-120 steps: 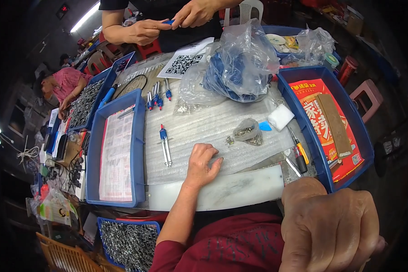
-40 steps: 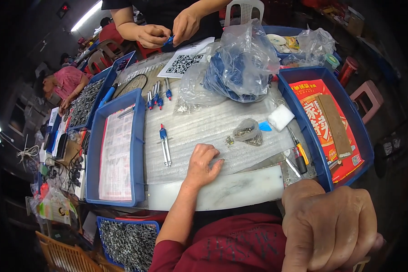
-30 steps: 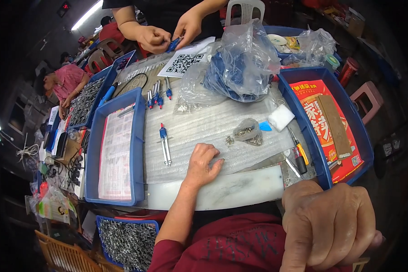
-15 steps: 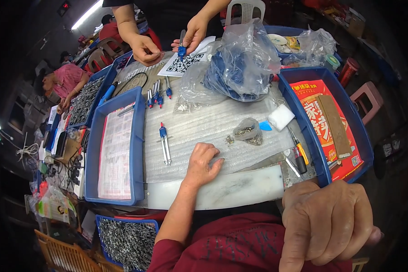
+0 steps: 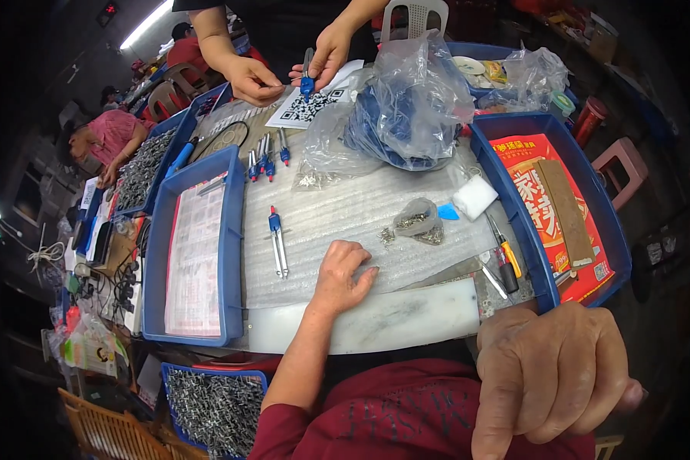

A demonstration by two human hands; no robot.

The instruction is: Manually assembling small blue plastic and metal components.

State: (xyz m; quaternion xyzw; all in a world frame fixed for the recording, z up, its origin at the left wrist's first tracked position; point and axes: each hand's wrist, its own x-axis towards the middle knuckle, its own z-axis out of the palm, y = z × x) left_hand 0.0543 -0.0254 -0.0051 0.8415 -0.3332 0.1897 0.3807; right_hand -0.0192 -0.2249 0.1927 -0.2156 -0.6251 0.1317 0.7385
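Note:
My left hand [image 5: 343,274] rests on the foam-covered table, fingers loosely curled, thumb apart, nothing visible in it. Ahead and to its left lies a drawing compass [image 5: 275,230] with a blue head, red tip and two silver legs. My right hand [image 5: 560,372] is raised close to the camera at the lower right, its fingers folded down; the palm side is hidden. Across the table a co-worker's hand [image 5: 328,55] holds another blue compass [image 5: 307,84], and that person's other hand [image 5: 254,80] is beside it. Several more compasses [image 5: 265,159] lie grouped at the back left.
Blue trays stand at left [image 5: 234,253] and right [image 5: 548,287]. Between them are a bag of small metal parts [image 5: 420,222], a white block [image 5: 475,198], a yellow-handled screwdriver [image 5: 510,259] and a big plastic bag [image 5: 406,107]. A basket of metal parts [image 5: 215,406] sits lower left.
The co-worker's hand on the left has moved slightly, its fingertips less pinched. My hands stay almost where they were.

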